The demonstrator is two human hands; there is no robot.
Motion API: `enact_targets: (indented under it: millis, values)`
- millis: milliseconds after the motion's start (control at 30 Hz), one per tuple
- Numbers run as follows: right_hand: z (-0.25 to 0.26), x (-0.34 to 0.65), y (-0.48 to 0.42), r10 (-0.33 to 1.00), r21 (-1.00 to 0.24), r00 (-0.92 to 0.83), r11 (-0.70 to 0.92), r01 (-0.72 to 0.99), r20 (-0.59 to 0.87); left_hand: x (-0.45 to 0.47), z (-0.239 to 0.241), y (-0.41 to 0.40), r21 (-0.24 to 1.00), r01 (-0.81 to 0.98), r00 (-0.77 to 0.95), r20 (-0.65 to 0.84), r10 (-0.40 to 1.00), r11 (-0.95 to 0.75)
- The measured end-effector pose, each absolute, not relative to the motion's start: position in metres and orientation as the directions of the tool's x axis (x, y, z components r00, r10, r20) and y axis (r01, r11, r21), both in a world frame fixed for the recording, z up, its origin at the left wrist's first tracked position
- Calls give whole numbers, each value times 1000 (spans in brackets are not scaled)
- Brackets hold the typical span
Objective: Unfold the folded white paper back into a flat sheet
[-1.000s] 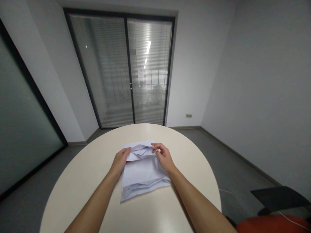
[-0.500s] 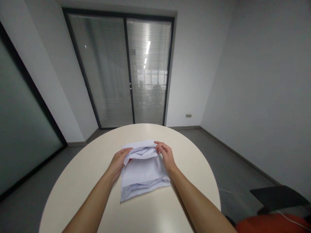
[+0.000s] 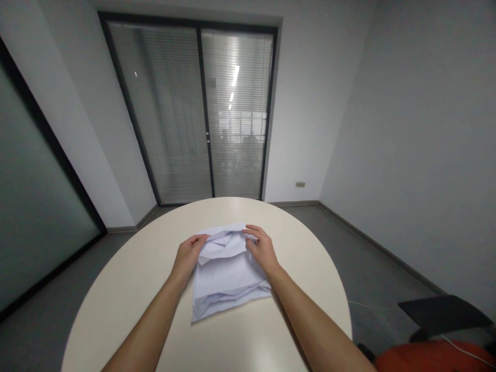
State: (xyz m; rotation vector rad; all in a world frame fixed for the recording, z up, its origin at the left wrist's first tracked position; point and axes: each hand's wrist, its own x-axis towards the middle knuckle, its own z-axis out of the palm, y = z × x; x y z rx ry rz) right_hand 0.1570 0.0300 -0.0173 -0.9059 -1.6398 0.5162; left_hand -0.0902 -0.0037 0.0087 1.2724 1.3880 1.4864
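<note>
A white folded paper (image 3: 232, 276) lies on the round table in front of me, with a creased flap at its far end and several uneven folds along its near end. At the far left corner, my left hand (image 3: 188, 254) is closed on the flap, thumb and fingers pinching its edge. My right hand (image 3: 263, 250) is at the far right corner, its thumb and fingertips closed around the flap's other end. Between the two hands, small creases and a pointed fold show. The paper's underside is hidden, so I cannot tell how many layers it has.
The cream round table (image 3: 127, 289) fills the lower middle. At the lower right stands a chair with a red seat (image 3: 430, 357) and a black part (image 3: 445, 312), a pale cable across it. Beyond the table are a glass door with blinds (image 3: 174, 119) and a wall socket (image 3: 300, 184).
My left fingers have slid slightly along the flap, and the flap's near left corner has dropped flatter. My right fingers have shifted a little left over the edge.
</note>
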Motion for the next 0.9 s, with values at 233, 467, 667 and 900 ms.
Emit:
enact_targets:
  millis: [233, 467, 667, 900]
  values:
    - [-15, 158, 28, 761, -696, -117, 636, 333, 638, -89, 11, -4, 977, 133, -257, 198, 946, -168]
    - [-10, 160, 26, 755, -675, -119, 635, 376, 644, -88, 12, -5, 975, 146, -250, 200, 947, -168]
    - [-12, 158, 28, 791, -761, -86, 608, 227, 606, -90, 9, -2, 976, 164, -239, 180, 954, -143]
    - [-14, 154, 32, 888, -895, -138, 418, -155, 438, -91, 5, 1, 981, 149, -254, 161, 954, -126]
